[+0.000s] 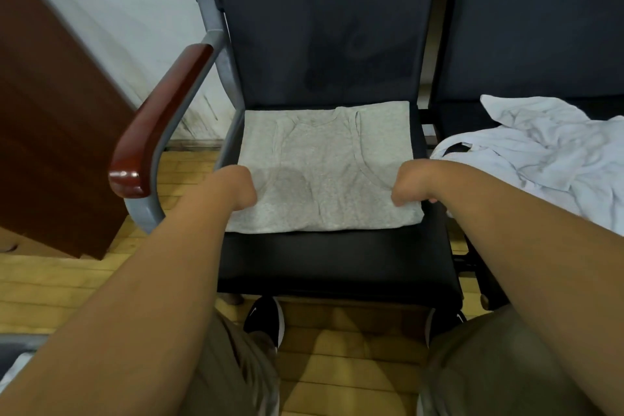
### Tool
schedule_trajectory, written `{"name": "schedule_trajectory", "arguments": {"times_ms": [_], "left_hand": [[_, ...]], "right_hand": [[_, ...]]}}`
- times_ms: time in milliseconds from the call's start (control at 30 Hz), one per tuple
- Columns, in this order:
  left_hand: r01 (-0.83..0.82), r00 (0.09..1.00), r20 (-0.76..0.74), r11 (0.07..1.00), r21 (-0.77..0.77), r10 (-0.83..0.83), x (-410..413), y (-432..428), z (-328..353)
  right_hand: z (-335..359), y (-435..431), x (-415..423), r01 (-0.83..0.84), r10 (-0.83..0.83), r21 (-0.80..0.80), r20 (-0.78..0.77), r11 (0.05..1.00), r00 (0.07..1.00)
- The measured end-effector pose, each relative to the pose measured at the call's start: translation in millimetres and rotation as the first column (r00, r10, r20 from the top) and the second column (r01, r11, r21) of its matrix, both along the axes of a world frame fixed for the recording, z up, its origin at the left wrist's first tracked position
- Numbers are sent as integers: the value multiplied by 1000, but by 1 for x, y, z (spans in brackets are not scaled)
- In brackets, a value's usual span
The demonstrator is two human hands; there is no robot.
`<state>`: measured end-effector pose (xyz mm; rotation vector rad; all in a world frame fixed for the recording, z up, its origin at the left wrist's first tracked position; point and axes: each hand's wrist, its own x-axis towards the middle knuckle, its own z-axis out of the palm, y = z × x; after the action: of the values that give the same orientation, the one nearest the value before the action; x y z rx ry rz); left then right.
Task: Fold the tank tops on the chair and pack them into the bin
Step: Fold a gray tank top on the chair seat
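Working on the grey top [324,172], centre of the frame, spread flat and squared on the chair [337,263] seat, straps toward the backrest [320,27]. Bearing down with the left hand [239,187] at the top's left edge and the right hand [410,187] at its right edge, both wrists bent sharply, fingers turned under and out of sight. Cannot tell whether either hand pinches the cloth or merely presses it; only the right thumb [398,197] showing, lying on the fabric. Looks like lining up for the next fold.

Best done by taking both sides at the same height, lifting together and laying one end over the other, edges matched. Keep the tension even, or expect a skewed bundle. Smooth the crease at the lower middle first, then press the fold line flat before letting go.

Lying at the right edge of the frame: white top [540,162], crumpled on the next seat [452,115], untouched. No bin in sight, so packing yet to come.
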<state>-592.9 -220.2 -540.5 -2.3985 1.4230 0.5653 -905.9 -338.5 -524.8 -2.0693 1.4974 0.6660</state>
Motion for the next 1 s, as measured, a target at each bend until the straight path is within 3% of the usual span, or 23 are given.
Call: {"name": "schedule_trajectory", "arguments": {"times_ms": [167, 533, 600, 800, 1000], "left_hand": [[30, 999, 33, 999, 34, -31, 3, 10, -8], [-185, 979, -110, 972, -145, 170, 15, 8, 7], [-219, 972, -115, 970, -108, 207, 18, 13, 4], [-404, 882, -216, 908, 108, 419, 18, 25, 6], [-371, 870, -262, 904, 213, 418, 14, 39, 10]], "right_hand": [[-6, 9, 3, -60, 59, -34, -31, 998, 998], [6, 3, -1, 133, -126, -91, 76, 987, 989], [4, 8, -5, 199, -198, -46, 27, 979, 980], [-9, 17, -23, 435, -454, 175, 90, 883, 886], [-18, 34, -26, 438, -449, 169, 34, 883, 893]]}}
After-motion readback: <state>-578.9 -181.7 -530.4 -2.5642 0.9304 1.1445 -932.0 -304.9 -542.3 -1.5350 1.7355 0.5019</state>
